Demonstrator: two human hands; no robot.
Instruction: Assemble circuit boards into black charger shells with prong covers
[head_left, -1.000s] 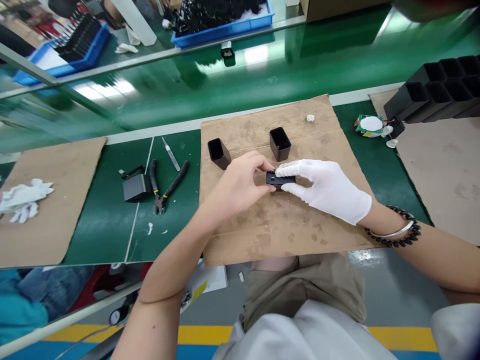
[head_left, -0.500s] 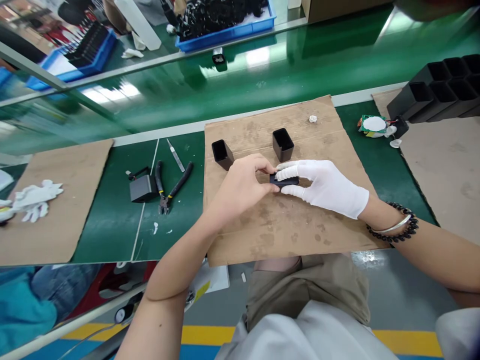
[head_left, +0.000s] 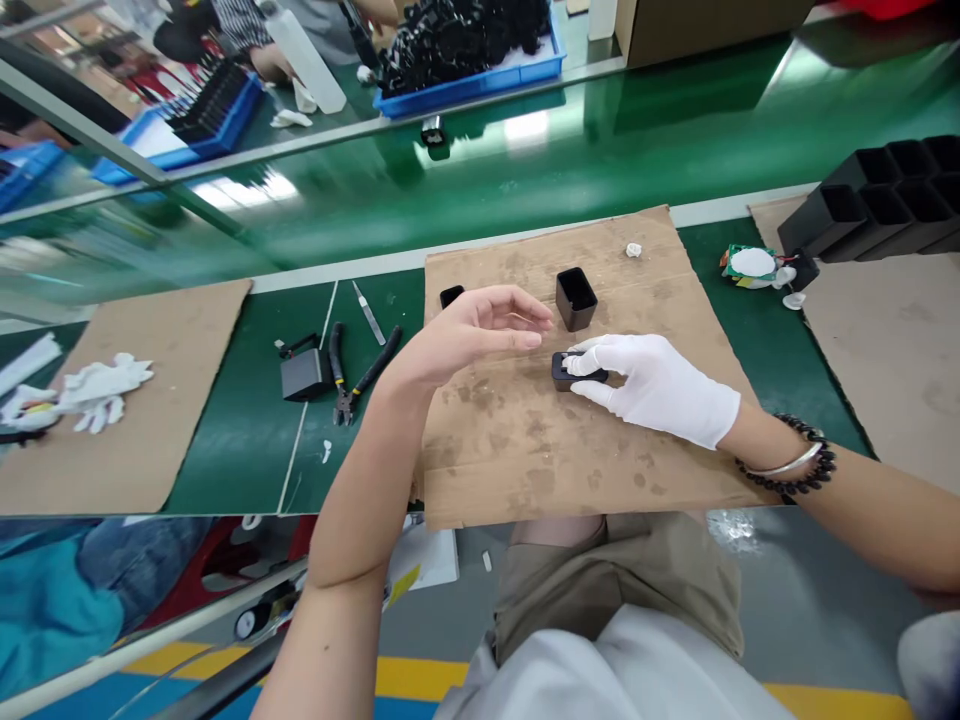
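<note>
Bare left fingers, at the black block half a second ago, have since pulled away to the left and let go of it. Long and smooth, they now lie loosely together with a slight curl, the thumb held apart below them, touching nothing. On the right, white-gloved fingers pinch the black block [head_left: 562,377], a low, dark piece with rounded corners resting on the cardboard sheet [head_left: 540,450]; the thumb is on its near side, the others over its top and far side. Thin glove fabric wrinkles at those fingertips and smooths out over the back of the right hand [head_left: 649,385].

Its forearm comes in low from the right, with dark round beads [head_left: 826,470] at the wrist. The left hand [head_left: 484,325] hovers palm-inward, its wrist bent so the fingertips point right, above a forearm rising steeply from the near edge.

Just beyond the block stands a hollow, square-mouthed black case [head_left: 579,318]. The brown sheet is matte and blotched with darker stains. Farther left, on glossy green, lie black-handled pliers [head_left: 343,403] beside a flat-sided grey box [head_left: 304,375].
</note>
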